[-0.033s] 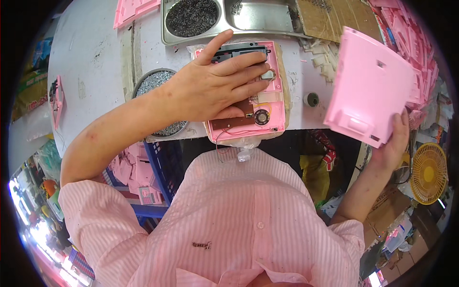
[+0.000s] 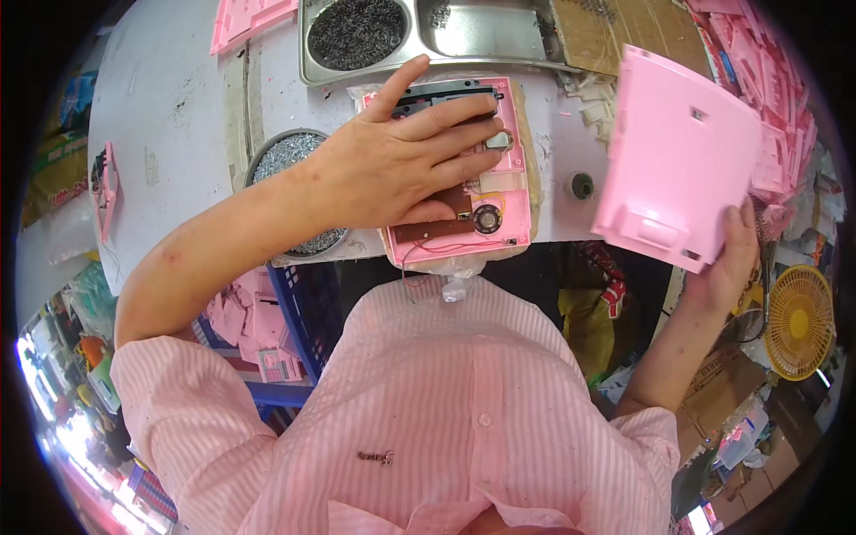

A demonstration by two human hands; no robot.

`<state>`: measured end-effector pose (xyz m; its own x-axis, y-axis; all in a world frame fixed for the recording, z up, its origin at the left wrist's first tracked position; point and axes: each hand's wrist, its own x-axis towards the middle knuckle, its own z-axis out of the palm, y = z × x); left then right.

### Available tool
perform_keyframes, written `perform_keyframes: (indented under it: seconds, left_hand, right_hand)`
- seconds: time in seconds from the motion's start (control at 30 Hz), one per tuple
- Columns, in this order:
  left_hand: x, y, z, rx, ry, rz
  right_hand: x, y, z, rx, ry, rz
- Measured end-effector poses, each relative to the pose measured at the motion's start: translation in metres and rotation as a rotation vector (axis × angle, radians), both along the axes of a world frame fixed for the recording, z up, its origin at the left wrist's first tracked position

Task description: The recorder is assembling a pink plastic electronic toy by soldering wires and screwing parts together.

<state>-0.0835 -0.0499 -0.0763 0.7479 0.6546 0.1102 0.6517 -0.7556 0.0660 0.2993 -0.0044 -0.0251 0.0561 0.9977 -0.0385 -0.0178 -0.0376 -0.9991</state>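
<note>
Off the near right corner of the pink cover panel (image 2: 682, 156), right hand (image 2: 727, 254) has its grip clamped on the edge; fingers show at the rim, thumb placement not clear. Panel is held up, tilted, its longer side running roughly away from the body with the far end canted right. Key relation: panel sits to the right of the pink housing (image 2: 522, 214), well apart in view, and left of its own grip. Housing lies open side up on the tabletop (image 2: 178, 116), centred in front of the torso, long axis about fore-aft, so panel reads slightly rotated against it. Height of panel over the tabletop: can't tell. Left hand (image 2: 392, 165) is the nearer one to the housing: palm down across it from the left, fingers spread and apart, tips over the black mechanism (image 2: 450, 89) and inner parts, not closed on anything I can see. How hard it presses, can't tell. Uncovered by that hand: round speaker (image 2: 488, 219), part of the brown board (image 2: 417, 232), red wires near the front wall. Further out: screw bowl (image 2: 252, 169) left, steel tray (image 2: 490, 36) beyond, small dark roll (image 2: 581, 185) between housing and panel.
</note>
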Motion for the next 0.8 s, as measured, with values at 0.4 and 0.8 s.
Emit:
perform_keyframes:
  seconds: [0.4,0.8]
  left_hand:
    - [-0.055,0.006,0.048,-0.271,-1.349,0.516]
    - [-0.019,-0.047,0.047,-0.643,-1.973,0.861]
  right_hand:
    - [-0.079,0.086,0.021,0.058,-0.248,0.705]
    - [-0.131,0.018,-0.001,0.322,-0.086,0.597]
